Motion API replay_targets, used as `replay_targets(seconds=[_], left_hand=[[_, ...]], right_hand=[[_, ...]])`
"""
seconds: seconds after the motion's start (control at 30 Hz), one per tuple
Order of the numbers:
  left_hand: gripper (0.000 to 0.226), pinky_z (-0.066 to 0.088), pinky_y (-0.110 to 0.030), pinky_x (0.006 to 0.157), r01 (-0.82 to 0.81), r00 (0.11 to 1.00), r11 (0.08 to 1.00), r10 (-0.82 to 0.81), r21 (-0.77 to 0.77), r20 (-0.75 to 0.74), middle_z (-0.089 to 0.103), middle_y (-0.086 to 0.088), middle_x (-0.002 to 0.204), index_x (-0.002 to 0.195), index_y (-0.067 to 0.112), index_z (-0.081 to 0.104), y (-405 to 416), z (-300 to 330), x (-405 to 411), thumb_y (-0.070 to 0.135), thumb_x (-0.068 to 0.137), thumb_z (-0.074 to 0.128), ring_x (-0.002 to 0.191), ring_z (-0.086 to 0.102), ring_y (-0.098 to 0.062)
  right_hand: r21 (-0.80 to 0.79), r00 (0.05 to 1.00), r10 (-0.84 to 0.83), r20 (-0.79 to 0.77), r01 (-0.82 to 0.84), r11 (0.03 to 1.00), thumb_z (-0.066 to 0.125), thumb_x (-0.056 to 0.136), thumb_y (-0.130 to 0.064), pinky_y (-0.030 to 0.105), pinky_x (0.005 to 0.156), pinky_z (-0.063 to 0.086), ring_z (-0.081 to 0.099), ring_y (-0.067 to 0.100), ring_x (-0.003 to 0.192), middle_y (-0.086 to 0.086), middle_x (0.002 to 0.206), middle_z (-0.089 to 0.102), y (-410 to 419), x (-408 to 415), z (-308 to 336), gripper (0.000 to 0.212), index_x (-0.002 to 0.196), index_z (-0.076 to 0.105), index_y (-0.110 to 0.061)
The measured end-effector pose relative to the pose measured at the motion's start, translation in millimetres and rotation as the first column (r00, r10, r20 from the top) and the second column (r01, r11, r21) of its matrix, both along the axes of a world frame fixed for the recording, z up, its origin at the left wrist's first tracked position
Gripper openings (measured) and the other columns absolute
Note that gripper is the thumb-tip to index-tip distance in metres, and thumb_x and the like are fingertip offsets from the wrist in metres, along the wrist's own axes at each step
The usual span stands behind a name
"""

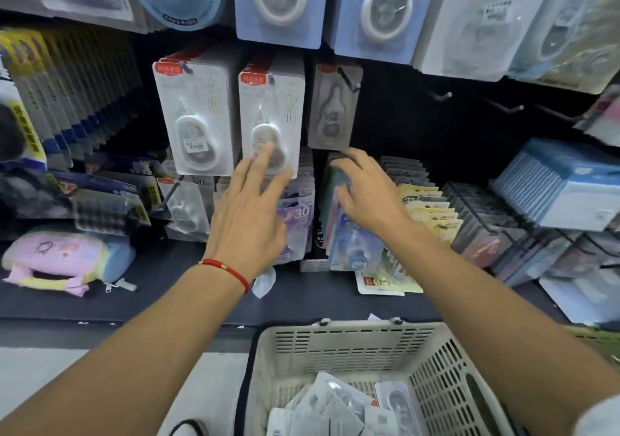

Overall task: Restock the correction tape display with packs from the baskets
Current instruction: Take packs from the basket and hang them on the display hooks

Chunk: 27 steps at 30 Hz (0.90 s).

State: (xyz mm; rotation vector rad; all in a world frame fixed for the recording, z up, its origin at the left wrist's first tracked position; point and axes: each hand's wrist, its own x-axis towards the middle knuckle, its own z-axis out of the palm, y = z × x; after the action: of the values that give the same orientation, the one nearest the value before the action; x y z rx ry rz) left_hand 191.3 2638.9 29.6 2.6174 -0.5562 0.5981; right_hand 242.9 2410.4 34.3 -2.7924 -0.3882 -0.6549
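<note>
Progress: we judge restocking partway | two left hooks full, third hook [349, 80] holds few packs, further hooks bare | basket [335, 341] still holds packs [335, 405] | left hand [248, 214] fingers straight, touching hung pack [271, 116] | right hand [369, 187] fingers curled over shelf packs, grip unclear

Free room, as I find it: three bare pegs [443, 96] to the right of the lone grey pack [332, 110], dark backboard open behind them. Above, the blue packs [280, 6] overhang and cap my reach upward. Left of the gap, two full hooks of white packs [198, 116] block the way; my left hand [250, 214] lies against the front one. Below, upright rows of carded packs [426, 207] crowd the shelf where my right hand [367, 190] presses in. The basket [352, 338] stands just beneath my forearms, its mouth open from above.
</note>
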Motion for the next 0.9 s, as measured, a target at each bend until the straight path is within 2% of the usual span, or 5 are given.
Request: replay_targets(seconds=[0.2, 0.4, 0.57, 0.7, 0.9], left_hand=[[0.053, 0.039, -0.036, 0.109, 0.310, 0.915, 0.937, -0.248, 0.161, -0.317, 0.054, -0.007, 0.152, 0.140, 0.017, 0.064, -3, -47, -44, 0.004, 0.089, 0.062, 0.141, 0.046, -0.031], [0.048, 0.040, -0.041, 0.115, 0.449, 0.787, 0.833, -0.198, 0.323, -0.584, 0.048, -0.001, 0.157, 0.139, 0.023, 0.065, -13, -148, -114, 0.011, 0.094, 0.057, 0.144, 0.041, -0.025], [0.049, 0.034, -0.037, 0.120, 0.445, 0.677, 0.824, -0.052, 0.351, -0.734, 0.045, -0.001, 0.161, 0.144, 0.025, 0.061, -10, -211, -162, 0.014, 0.097, 0.058, 0.150, 0.033, -0.022], [0.048, 0.032, -0.034, 0.121, 0.394, 0.665, 0.859, -0.019, 0.329, -0.747, 0.047, 0.000, 0.159, 0.143, 0.027, 0.061, -9, -227, -177, 0.016, 0.096, 0.059, 0.149, 0.035, -0.020], [0.047, 0.035, -0.031, 0.116, 0.310, 0.685, 0.907, -0.005, 0.286, -0.729, 0.059, 0.003, 0.148, 0.139, 0.024, 0.064, -11, -230, -183, 0.012, 0.094, 0.060, 0.141, 0.044, -0.018]], right_hand=[[0.181, 0.940, 0.181, -0.289, -0.132, 0.975, 0.063, 0.096, -0.013, 0.033, 0.074, 0.054, 0.062, 0.013, 0.072, -0.006, 0.087, 0.072, -27, -93, -74, 0.020, 0.111, 0.075, -0.019], [-0.118, 0.563, 0.035, -0.826, -0.234, 0.965, 0.056, 0.101, -0.024, 0.035, 0.097, 0.051, 0.063, 0.026, 0.120, 0.003, 0.131, 0.069, -44, -155, -198, 0.033, 0.133, 0.065, -0.025], [-0.049, 0.352, 0.071, -0.933, -0.322, 0.946, 0.065, 0.103, -0.031, 0.041, 0.123, 0.032, 0.031, 0.028, 0.156, 0.007, 0.174, 0.021, -28, -204, -290, 0.077, 0.167, 0.023, -0.020], [-0.060, 0.365, 0.044, -0.930, -0.267, 0.962, 0.079, 0.090, -0.046, 0.051, 0.127, 0.016, 0.009, 0.030, 0.162, 0.007, 0.177, 0.003, 3, -223, -326, 0.115, 0.169, -0.001, -0.021], [-0.033, 0.456, 0.004, -0.890, -0.073, 0.997, 0.096, 0.072, -0.025, 0.049, 0.114, 0.039, 0.039, 0.035, 0.142, 0.014, 0.155, 0.034, 13, -228, -341, 0.124, 0.162, 0.011, -0.023]])
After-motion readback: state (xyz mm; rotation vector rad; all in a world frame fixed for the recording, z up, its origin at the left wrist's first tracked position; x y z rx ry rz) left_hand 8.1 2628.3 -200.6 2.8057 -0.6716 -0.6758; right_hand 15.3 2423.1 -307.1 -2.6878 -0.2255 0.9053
